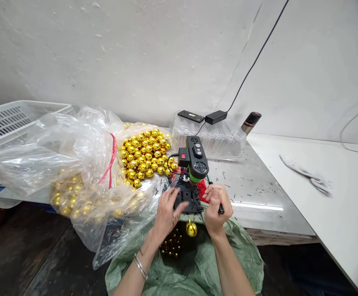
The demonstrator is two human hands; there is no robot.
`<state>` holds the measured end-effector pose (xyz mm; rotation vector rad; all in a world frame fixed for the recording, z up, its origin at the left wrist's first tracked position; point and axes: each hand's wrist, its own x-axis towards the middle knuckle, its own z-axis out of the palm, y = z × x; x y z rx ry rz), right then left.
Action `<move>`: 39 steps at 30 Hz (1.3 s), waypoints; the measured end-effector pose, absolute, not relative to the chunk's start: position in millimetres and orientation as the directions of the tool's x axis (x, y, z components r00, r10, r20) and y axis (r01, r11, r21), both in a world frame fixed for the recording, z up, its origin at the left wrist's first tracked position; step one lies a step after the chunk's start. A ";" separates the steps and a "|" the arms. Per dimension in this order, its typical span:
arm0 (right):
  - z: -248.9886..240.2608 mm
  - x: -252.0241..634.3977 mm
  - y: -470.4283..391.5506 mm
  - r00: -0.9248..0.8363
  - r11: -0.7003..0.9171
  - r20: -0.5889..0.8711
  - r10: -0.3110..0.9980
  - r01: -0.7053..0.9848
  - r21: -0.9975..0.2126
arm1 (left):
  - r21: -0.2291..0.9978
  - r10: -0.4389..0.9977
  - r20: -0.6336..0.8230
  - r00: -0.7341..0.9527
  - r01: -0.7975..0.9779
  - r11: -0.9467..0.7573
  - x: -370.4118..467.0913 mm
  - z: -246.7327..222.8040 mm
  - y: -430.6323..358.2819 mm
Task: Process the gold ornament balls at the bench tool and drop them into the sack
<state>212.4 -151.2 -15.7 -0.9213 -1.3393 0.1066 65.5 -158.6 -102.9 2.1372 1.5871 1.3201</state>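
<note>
A small black bench machine (pixel 198 158) with a green collar stands at the table's front edge. My right hand (pixel 217 207) is closed round its black lever handle (pixel 221 209). Over the left side of the machine's base plate (pixel 191 201), my left hand (pixel 168 207) is open, fingers apart, holding nothing I can see. A shiny gold ball (pixel 191 228) is just below the plate's front edge, between my wrists; I cannot tell whether it hangs or falls. Under it gapes a green woven sack (pixel 240 250) with several gold balls (pixel 172 243) inside.
Several gold balls (pixel 148 152) spill from a clear plastic bag (pixel 83 152) on the left. Behind it is a white crate (pixel 24 107). At the back are a clear plastic box (pixel 209 139), a phone (pixel 191 116), a power adapter (pixel 216 117) and a bottle (pixel 251 121). Gloves (pixel 305 174) lie right.
</note>
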 end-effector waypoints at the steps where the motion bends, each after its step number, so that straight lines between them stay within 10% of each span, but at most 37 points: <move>1: -17.3 212.0 -151.2 0.284 0.661 0.784 0.552 0.424 -0.619 | 0.593 0.838 0.546 -0.001 0.707 -0.386 61.8 -98.4 -142.4; 16: -21.4 212.9 -151.4 0.280 0.677 0.794 0.540 0.417 -0.607 | 0.658 0.946 0.324 0.002 0.718 -0.227 34.4 -84.6 -44.0; 26: -20.0 210.5 -152.2 0.296 0.668 0.777 0.556 0.397 -0.629 | 0.999 0.998 0.045 -0.048 0.030 -0.044 64.0 -105.9 -120.1; 39: -20.2 214.4 -153.2 0.243 0.674 0.809 0.535 0.455 -0.582 | 0.666 0.930 0.360 0.077 0.677 -0.313 85.1 -108.4 -125.6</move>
